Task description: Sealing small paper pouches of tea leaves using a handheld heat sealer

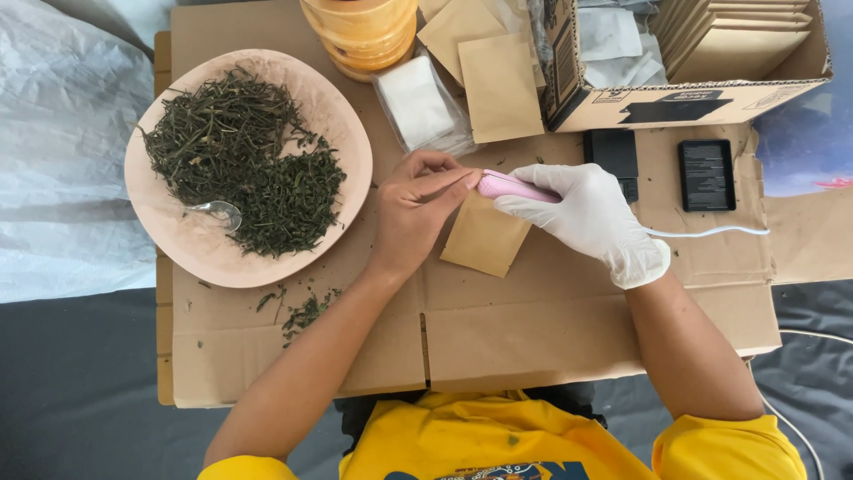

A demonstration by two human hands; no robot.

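Right hand [593,218], in a white glove, is wrapped around a pink handheld sealer [513,187], tool held low and near-horizontal, tip at the top edge of a small kraft paper pouch [484,238]. White cord [711,231] trails off right, kept out of the way. Left hand [418,213], bare, has its fingers pinched on that same top edge, right at the tool tip, apparently to keep the mouth flat and steady. Pouch body lies on the flattened cardboard surface [551,329], just below both hands.

Left of the hands: pink shallow bowl [342,116] with dried green herb [235,160], part stemmy, part chopped fine, metal spoon [218,213] resting in it, within easy reach of the bare hand. Loose herb crumbs [306,313] on the cardboard below the bowl.

Further back: clear pack of white sachets [418,102], spare empty kraft pouches [493,80], stack of orange lidded tubs [360,31]. Far right: open carton [684,102] holding more pouches, two black flat devices [706,173] in front of it.
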